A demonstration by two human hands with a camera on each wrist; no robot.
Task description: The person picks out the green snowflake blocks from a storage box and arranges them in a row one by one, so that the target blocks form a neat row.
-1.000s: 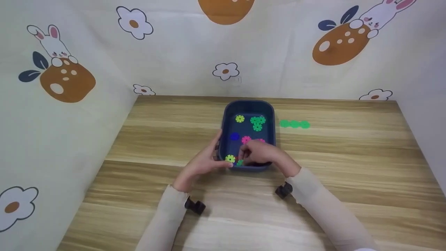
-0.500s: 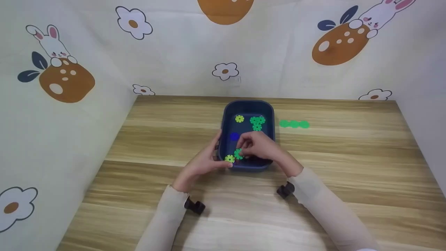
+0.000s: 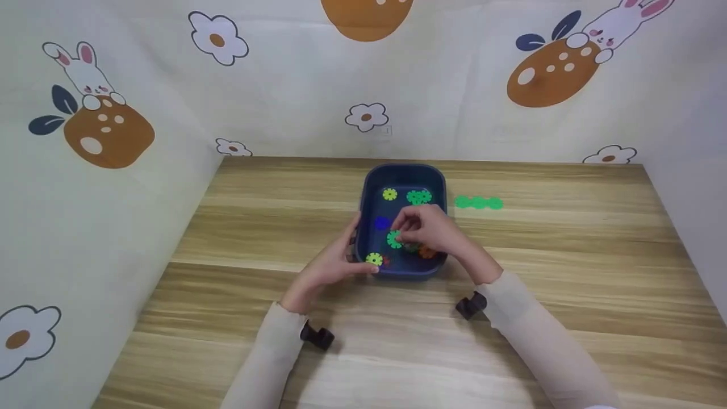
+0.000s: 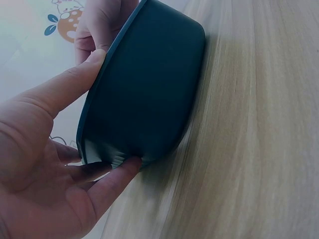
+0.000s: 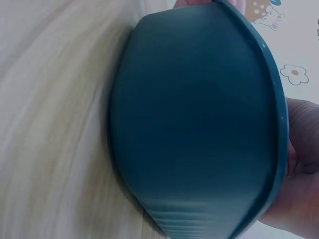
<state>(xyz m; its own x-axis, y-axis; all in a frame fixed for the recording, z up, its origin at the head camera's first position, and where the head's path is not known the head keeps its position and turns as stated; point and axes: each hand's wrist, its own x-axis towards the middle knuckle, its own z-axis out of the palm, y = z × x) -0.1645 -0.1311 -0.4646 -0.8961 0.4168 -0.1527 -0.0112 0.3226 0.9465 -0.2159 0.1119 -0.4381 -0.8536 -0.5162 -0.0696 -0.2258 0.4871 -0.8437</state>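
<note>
In the right hand (image 3: pixel 430 229), a green disc (image 3: pixel 393 239) was pinched. The tub (image 3: pixel 403 175) beneath, pointing lengthwise ahead, was gripped by the left hand (image 3: pixel 333 262).

From above the bin (image 3: pixel 404 275) admits the right hand (image 3: pixel 427 228); its walls (image 3: pixel 403 175) block the sides.

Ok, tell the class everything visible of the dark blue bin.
The dark blue bin looks like smooth plastic: open-topped, oblong, round-cornered, with a thin rim and ridges on its outside. It stands upright on the wood-grained table, coloured discs inside. The left hand grips its near-left corner, thumb on the rim.
</note>
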